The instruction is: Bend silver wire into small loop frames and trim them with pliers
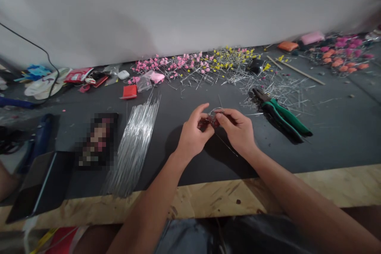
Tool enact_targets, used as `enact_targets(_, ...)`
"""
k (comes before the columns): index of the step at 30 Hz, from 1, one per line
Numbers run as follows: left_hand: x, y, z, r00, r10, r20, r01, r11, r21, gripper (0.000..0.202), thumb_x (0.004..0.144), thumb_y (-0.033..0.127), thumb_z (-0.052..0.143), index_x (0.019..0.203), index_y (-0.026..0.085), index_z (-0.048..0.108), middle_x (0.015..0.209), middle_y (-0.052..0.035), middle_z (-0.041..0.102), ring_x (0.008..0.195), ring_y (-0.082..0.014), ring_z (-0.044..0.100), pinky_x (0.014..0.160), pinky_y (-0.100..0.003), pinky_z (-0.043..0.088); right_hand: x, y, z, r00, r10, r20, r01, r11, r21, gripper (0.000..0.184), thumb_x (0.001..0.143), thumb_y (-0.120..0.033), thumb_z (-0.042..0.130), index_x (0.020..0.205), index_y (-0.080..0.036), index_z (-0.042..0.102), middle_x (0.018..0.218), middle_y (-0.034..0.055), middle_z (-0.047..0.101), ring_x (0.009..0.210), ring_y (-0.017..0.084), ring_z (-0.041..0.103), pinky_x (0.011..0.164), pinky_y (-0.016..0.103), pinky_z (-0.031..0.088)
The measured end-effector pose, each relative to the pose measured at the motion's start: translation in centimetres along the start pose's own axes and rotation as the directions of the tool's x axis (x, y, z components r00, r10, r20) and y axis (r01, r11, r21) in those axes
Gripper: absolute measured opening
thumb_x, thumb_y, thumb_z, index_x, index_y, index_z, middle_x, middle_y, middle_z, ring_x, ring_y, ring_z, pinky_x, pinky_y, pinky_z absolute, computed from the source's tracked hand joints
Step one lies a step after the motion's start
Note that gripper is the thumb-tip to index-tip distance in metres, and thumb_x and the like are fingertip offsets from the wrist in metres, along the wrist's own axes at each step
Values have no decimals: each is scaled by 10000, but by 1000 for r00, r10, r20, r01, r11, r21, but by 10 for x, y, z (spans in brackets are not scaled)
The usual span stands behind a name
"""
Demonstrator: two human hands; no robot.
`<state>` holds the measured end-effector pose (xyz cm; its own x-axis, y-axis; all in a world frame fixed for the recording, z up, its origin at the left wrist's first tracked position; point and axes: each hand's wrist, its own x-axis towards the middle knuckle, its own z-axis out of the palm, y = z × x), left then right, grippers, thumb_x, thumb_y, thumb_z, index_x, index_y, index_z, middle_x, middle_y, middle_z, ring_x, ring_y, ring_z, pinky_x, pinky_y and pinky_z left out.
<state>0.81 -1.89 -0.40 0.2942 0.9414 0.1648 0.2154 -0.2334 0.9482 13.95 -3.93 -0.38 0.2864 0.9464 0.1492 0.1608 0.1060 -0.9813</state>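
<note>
Both hands meet over the dark tabletop, pinching thin silvery wire (218, 109) that is bent into a small loop between them. My left hand (195, 131) grips it with thumb and fingers, the index finger raised. My right hand (236, 127) closes thumb against fingers on the same wire from the other side. Loose wire ends stick out upward, to the right and down toward the front. A small dark part at the fingertips is too blurred to make out. To the left lies a bundle of straight wires (137, 139); on the right rest green-handled pliers (282, 117).
Along the wall lie pink-tipped wires (178, 63), yellow-tipped wires (230, 57) and orange and magenta ones (345, 55). A red packet (129, 91) is behind the bundle. At left are a dark tablet or phone (41, 184) over the edge and a pixelated screen (98, 141). A stick (302, 72) lies at back right.
</note>
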Motion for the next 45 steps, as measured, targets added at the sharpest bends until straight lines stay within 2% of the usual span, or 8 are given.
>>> enact_targets(9,-1,1,-1,998,52,-31,-48,990,132,545,703,110,555,1213,230,406,774,16,536,688,-88,525,675,-215,442,-4,-2,-4,966,-187,180,217,963,-163,133,746,-289,594,816,-280,707,853,10,696,778,169,629,725,337,499)
enact_targets(14,-3,-3,1,998,44,-39,-33,970,241,505,711,80,503,1187,229,424,839,-10,549,753,-115,528,701,-250,433,-5,2,0,956,-180,232,218,964,-153,142,748,-264,591,826,-285,708,869,3,693,805,167,630,738,330,495)
enact_targets(21,-1,-5,3,996,-88,-3,88,995,39,219,752,200,535,970,184,539,848,-28,622,735,-114,574,688,-254,454,6,8,0,998,50,22,-52,996,70,130,711,-302,632,803,-228,688,748,3,678,680,147,620,678,310,499)
enact_targets(25,3,-2,2,973,-179,144,195,974,-111,149,765,247,531,877,166,584,833,-37,646,692,-104,576,636,-241,464,15,16,-4,986,147,82,-164,950,265,164,717,-332,622,812,-207,665,633,-24,611,529,102,540,554,271,469)
enact_targets(29,7,-1,-3,966,-196,170,234,940,-249,204,776,293,530,927,165,582,795,-31,630,671,-100,561,583,-222,458,15,16,-5,971,137,196,-160,981,106,217,723,-361,610,843,-191,671,664,-8,625,522,96,513,526,258,436)
enact_targets(34,13,-10,-11,968,-235,-84,202,937,-286,180,744,337,581,799,168,603,680,4,570,590,-83,516,542,-210,434,12,10,-11,966,57,252,-12,984,-177,371,756,-420,573,1068,-221,601,847,21,647,723,151,566,676,312,442)
enact_targets(39,19,-18,-18,931,-283,-231,188,913,-361,162,734,331,594,777,175,591,677,14,559,503,-55,480,510,-209,401,5,9,-15,915,50,399,225,758,-612,378,696,-440,642,1040,-285,615,982,34,639,947,258,511,816,420,327)
enact_targets(45,22,-22,-19,909,-307,-282,190,907,-377,160,731,328,595,753,171,578,668,12,551,487,-53,468,485,-204,377,-2,12,-5,935,36,352,242,661,-710,216,779,-415,567,949,-312,651,865,37,634,881,242,500,753,373,268)
